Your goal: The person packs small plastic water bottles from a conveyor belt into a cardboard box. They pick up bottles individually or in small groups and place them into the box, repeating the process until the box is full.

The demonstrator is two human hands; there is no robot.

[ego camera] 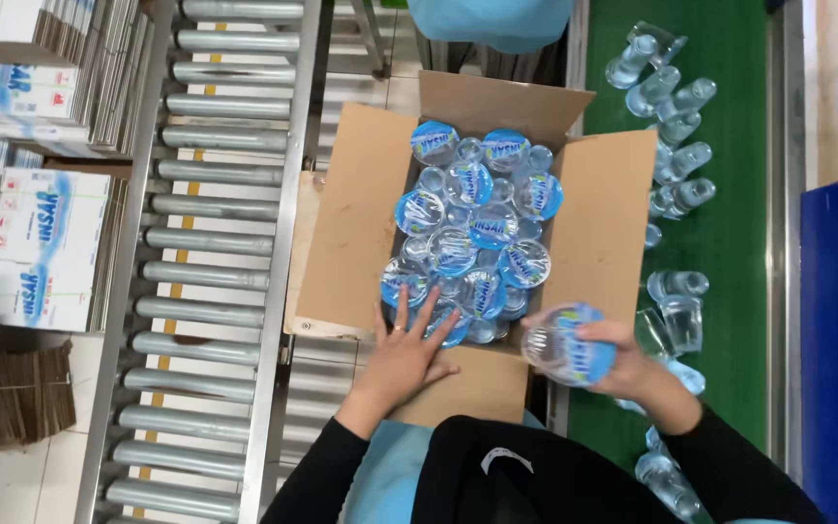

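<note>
Both hands work at the near edge of an open cardboard box (361, 233) in the middle of the frame. His or her left hand (409, 354) lies flat with fingers spread, touching the sealed cups at the box's lower rim and holding nothing. At lower right, the right hand (623, 364) grips a small clutch of sealed water cups (566, 344), clear with blue foil lids, just beside the box's right corner and not yet inside it.

Judging by what shows, the packing is well along: the box's visible layer of blue-lidded cups (472, 223) fills nearly the whole opening, with little room left near the lower right. More cups (676, 155) lie tumbled on the green conveyor belt (729, 243) along the right of the frame, so plenty is still unpacked.

Under the box runs a metal roller conveyor (215, 243), stretching down the left centre. Stacks of flattened printed cartons (41, 233) fill the far left, above pale floor tiles. A blue panel (829, 340) stands at the right edge.
</note>
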